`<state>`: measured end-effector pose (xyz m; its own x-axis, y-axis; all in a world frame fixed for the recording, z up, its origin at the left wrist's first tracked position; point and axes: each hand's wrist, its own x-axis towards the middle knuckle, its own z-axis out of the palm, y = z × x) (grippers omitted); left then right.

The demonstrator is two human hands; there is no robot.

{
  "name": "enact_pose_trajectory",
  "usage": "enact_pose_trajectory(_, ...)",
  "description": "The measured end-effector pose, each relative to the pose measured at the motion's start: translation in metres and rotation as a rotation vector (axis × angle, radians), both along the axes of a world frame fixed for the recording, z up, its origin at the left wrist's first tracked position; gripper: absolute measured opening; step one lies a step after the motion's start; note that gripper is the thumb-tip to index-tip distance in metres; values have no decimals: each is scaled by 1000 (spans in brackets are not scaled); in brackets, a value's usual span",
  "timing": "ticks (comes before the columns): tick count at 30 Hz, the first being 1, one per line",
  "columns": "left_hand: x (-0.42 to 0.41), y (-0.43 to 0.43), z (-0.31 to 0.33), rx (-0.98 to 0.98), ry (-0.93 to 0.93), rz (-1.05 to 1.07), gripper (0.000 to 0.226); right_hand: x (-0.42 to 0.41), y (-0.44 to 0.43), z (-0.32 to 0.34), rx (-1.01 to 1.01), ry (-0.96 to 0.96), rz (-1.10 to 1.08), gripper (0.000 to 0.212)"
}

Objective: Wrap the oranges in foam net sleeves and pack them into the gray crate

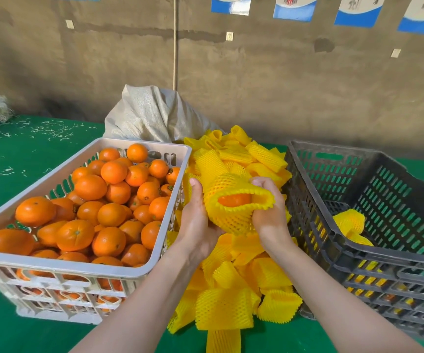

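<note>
One orange (234,200) is being sleeved at frame centre, its foam net sleeve (231,217) gripped by curled fingers (195,186) of left hand (198,220) and right hand (269,215), and placement in the gray crate (333,248) at right is judged next.

In the middle of the frame the orange (234,200) shows only as a sliver through the mouth of the foam net sleeve (231,219); the rest is covered. The left hand's (196,220) fingers lie out of sight under that sleeve, and the right hand's (269,212) fingertips are lost in its rim. The gray crate (384,259) is cut by the right edge; whether the second sleeve (349,221) inside it holds fruit cannot be told. The posters (295,7) are cropped by the top edge, their print blurred. The white crate's (65,263) lower fruit is buried.
</note>
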<state>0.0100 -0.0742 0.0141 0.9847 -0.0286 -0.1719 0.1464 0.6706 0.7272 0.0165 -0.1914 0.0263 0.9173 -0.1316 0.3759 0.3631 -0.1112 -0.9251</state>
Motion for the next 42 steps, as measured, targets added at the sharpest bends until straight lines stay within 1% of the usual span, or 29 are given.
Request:
enact_pose_trajectory(2, 4, 1, -2, 104, -54, 36, 70, 0, 0, -1, 161, 195, 100, 31)
enact_pose_trajectory(4, 10, 2, -3, 233, -83, 75, 60, -1, -1, -3, 260, 367, 189, 43)
enact_pose_trajectory(6, 11, 2, -2, 293, -85, 64, 55, 0, -2, -2, 272, 454, 228, 53)
enact_pose_trajectory(9, 11, 0, -1, 331, -76, 62, 68, 0, -1, -3, 226, 479, 262, 67)
enact_pose_trajectory(10, 11, 0, -1, 345, -70, 73, 71, 0, -1, -4, 216, 466, 277, 66)
enact_pose_trajectory(11, 11, 0, 1, 367, -54, 82, 71, -1, 0, -5, 228, 446, 287, 58)
enact_pose_trajectory(13, 11, -3, 5, 407, -27, 120, 54, 0, 2, -7, 339, 391, 263, 32)
enact_pose_trajectory(14, 9, -7, 7, 431, -24, 162, 46, 1, 3, -8, 394, 370, 228, 27)
enact_pose_trajectory(16, 5, -14, 8, 447, -9, 273, 53, 3, 8, -11, 453, 346, 177, 23)
enact_pose_trajectory(17, 5, -17, 6, 419, -6, 325, 53, 3, 12, -13, 453, 338, 160, 24)
enact_pose_trajectory(18, 5, -18, 5, 392, -1, 370, 49, 3, 15, -15, 441, 326, 150, 27)
enact_pose_trajectory(21, 6, -18, 5, 405, -5, 470, 51, 0, 21, -21, 358, 241, 121, 24)
enact_pose_trajectory(22, 7, -17, 3, 437, -21, 497, 52, -1, 21, -23, 339, 239, 102, 26)
enact_pose_trajectory(24, 6, -15, -3, 569, -101, 543, 54, -2, 20, -25, 276, 219, 50, 28)
enact_pose_trajectory(26, 5, -12, -6, 645, -170, 570, 53, -2, 17, -24, 267, 219, 46, 25)
enact_pose_trajectory(28, 5, -10, -7, 591, -181, 556, 52, 1, 16, -19, 389, 342, 66, 26)
enact_pose_trajectory(30, 6, -9, -8, 523, -181, 454, 50, 5, 14, -16, 551, 481, 94, 24)
enact_pose_trajectory(33, 7, -7, -10, 483, -224, 292, 54, 7, 10, -16, 677, 521, 169, 27)
enact_pose_trajectory(36, 9, -5, -10, 490, -262, 271, 60, 6, 7, -15, 733, 525, 279, 35)
enact_pose_trajectory(38, 9, -4, -9, 486, -301, 272, 69, 4, 8, -11, 751, 542, 356, 35)
enact_pose_trajectory(39, 9, -4, -8, 487, -319, 271, 70, 2, 8, -9, 752, 545, 394, 35)
enact_pose_trajectory(42, 7, -4, -5, 490, -342, 243, 61, 0, 5, -6, 713, 525, 448, 37)
